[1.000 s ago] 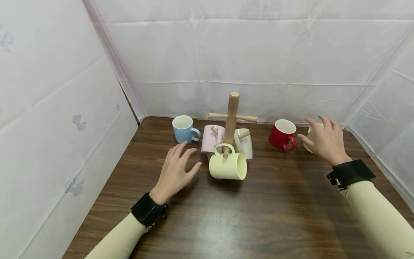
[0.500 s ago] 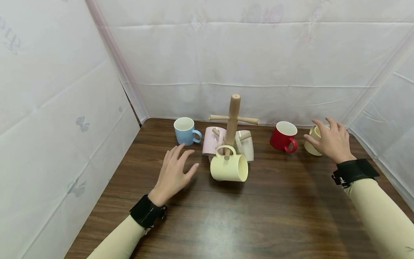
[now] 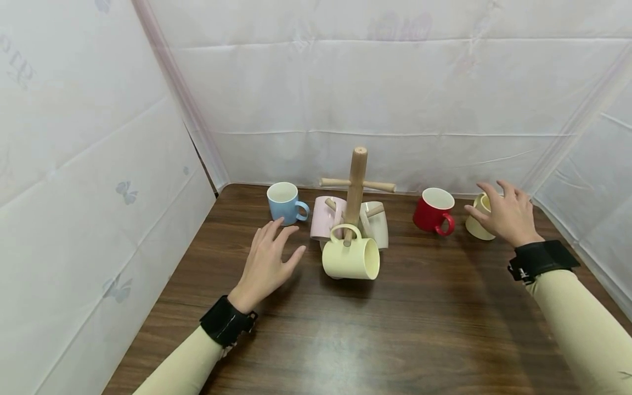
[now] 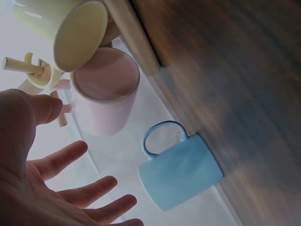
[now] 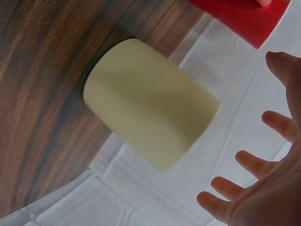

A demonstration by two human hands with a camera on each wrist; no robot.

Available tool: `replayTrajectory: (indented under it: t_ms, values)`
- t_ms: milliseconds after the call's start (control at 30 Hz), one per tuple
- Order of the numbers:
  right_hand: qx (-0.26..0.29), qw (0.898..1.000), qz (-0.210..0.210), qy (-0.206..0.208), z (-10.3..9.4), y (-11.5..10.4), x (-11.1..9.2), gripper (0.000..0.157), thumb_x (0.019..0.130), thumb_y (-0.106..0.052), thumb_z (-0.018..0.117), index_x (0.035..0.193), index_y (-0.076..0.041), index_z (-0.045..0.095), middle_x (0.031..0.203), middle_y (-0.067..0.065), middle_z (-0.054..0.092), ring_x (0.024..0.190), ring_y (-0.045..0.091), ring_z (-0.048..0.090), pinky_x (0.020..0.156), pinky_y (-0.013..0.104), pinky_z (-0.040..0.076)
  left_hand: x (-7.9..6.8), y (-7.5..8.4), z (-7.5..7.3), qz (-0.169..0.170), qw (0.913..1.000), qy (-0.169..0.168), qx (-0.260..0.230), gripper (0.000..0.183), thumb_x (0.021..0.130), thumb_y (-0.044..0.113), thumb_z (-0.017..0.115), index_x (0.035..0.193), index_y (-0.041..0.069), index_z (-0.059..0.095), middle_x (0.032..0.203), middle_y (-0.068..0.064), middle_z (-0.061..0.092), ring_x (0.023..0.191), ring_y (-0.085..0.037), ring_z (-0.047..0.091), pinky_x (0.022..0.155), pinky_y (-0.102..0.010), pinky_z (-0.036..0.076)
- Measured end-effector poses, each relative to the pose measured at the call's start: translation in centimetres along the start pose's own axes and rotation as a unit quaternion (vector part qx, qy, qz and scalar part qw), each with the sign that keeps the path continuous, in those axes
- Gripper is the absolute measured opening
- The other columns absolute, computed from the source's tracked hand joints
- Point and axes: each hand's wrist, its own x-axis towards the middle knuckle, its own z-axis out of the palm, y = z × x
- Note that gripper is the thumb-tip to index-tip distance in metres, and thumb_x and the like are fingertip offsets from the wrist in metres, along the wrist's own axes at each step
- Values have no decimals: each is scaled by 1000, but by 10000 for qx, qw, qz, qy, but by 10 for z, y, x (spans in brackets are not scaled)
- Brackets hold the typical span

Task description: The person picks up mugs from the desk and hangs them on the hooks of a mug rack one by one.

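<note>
My left hand (image 3: pixel 264 266) hovers over the table with fingers spread, in front of the blue mug (image 3: pixel 283 204) and left of the mug tree. It holds nothing. My right hand (image 3: pixel 511 215), fingers also apart, is above and beside a cream-yellow mug (image 5: pixel 150 103) standing upright at the far right; the right wrist view shows a gap between them. A wooden mug tree (image 3: pixel 355 181) stands in the middle. From its lower pegs hang a pale yellow mug (image 3: pixel 349 259) in front, a pink mug (image 3: pixel 323 218) on the left and a white mug (image 3: pixel 377 227) on the right.
An upright red mug (image 3: pixel 428 213) stands between the tree and the right hand. The tree's upper pegs (image 3: pixel 380 186) carry nothing. White cloth walls (image 3: pixel 316 82) border the brown wooden table (image 3: pixel 395 329) at the back and sides.
My right hand has moved slightly right, uncovering more of the cream-yellow mug. The left hand stays nearly still. The head view has tilted up a little, so the scene sits lower.
</note>
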Motion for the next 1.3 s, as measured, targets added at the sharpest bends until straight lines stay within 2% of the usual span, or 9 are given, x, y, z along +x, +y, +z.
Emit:
replayTrajectory:
  t_ms: [200, 333, 433, 533, 700, 833, 933, 1100, 1300]
  values:
    - [-20, 9996, -229, 185, -5, -6, 6, 68, 87, -52, 56, 139, -13, 37, 139, 33, 26, 113, 64, 25, 82, 79, 22, 15, 6, -5, 62, 9998, 104, -136, 43, 88, 38, 60, 121, 11, 57, 131, -19, 48, 122, -33, 40, 94, -64, 33]
    - [162, 9994, -276, 153, -10, -12, 7, 68, 87, -50, 56, 140, -11, 37, 137, 35, 28, 119, 59, 23, 89, 77, 20, 28, 15, -11, 145, 9989, 208, -401, 44, 89, 38, 59, 122, 10, 56, 129, -16, 49, 122, -30, 41, 98, -54, 34]
    - [421, 9973, -534, 268, -11, -25, 9, 68, 87, -46, 59, 140, -9, 37, 136, 33, 31, 123, 53, 23, 95, 72, 18, 41, 23, -17, 255, 9962, 380, -747, 43, 89, 34, 59, 124, 8, 55, 128, -13, 51, 121, -27, 42, 100, -46, 34]
    - [742, 9897, -1070, 595, -12, -44, 13, 65, 86, -39, 63, 138, -8, 41, 133, 29, 38, 122, 47, 30, 97, 68, 21, 54, 32, -23, 314, 9930, 543, -1003, 43, 90, 33, 58, 126, 10, 53, 124, -7, 54, 117, -21, 44, 98, -41, 36]
    - [1216, 9691, -1894, 1007, -12, -81, 13, 58, 83, -30, 68, 133, -9, 49, 126, 21, 49, 117, 39, 40, 94, 63, 29, 72, 46, -29, 363, 9894, 694, -1219, 47, 92, 34, 57, 131, 11, 48, 114, -1, 57, 105, -12, 48, 90, -35, 40]
    - [1415, 9582, -2285, 978, -10, -110, 10, 55, 85, -30, 67, 133, -11, 49, 127, 15, 51, 117, 34, 42, 95, 58, 32, 83, 57, -33, 337, 9868, 713, -1413, 49, 92, 34, 56, 135, 13, 45, 123, -3, 56, 91, -11, 51, 79, -32, 44]
    - [1557, 9475, -2633, 934, -5, -132, 8, 53, 86, -27, 66, 134, -11, 49, 126, 13, 53, 116, 30, 45, 95, 53, 34, 89, 62, -35, 316, 9841, 734, -1586, 47, 94, 35, 54, 135, 14, 45, 119, -5, 59, 73, -10, 48, 64, -30, 43]
    - [1651, 9376, -2978, 710, 5, -162, 5, 44, 88, -23, 64, 127, -6, 53, 117, 14, 59, 109, 28, 50, 94, 50, 37, 98, 64, -35, 396, 9770, 962, -1862, 40, 95, 30, 52, 131, 11, 49, 110, -7, 63, 82, -11, 57, 64, -30, 46]
    - [1609, 9346, -3144, 423, 19, -177, 4, 35, 88, -18, 63, 121, -7, 59, 113, 7, 63, 100, 23, 54, 88, 45, 41, 104, 62, -31, 431, 9708, 1195, -2036, 29, 97, 23, 50, 121, 9, 57, 96, -4, 66, 69, -6, 55, 57, -30, 43]
